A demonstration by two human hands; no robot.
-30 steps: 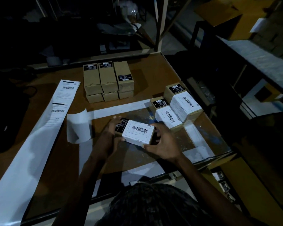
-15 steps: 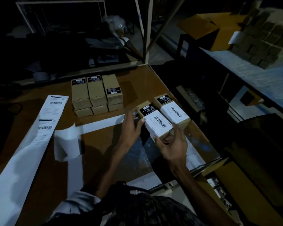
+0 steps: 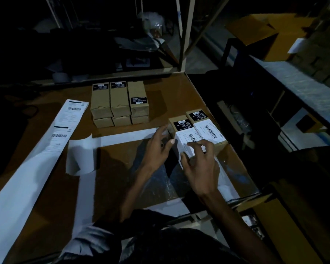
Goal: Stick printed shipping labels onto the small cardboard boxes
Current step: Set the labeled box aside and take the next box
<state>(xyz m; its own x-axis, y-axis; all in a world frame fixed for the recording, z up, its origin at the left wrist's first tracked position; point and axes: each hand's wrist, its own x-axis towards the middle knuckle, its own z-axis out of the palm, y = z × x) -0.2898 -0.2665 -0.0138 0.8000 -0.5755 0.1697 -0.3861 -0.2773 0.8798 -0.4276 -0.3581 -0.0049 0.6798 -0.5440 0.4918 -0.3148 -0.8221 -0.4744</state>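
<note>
Head view: labelled box being set beside its labelled neighbour.
Right hand and left hand, grips loose, touch it; next, probably an unlabelled box.

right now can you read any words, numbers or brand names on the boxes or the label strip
None legible.
White shipping labels on the labelled boxes: barcodes only, print blurred.
Black stickers on the stacked boxes: too small.
Label strip: barcodes, text too blurred.

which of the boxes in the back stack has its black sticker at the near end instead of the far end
The right-hand box of the top three: its black sticker lies toward the near end, while the other two carry theirs at the far end.
</note>
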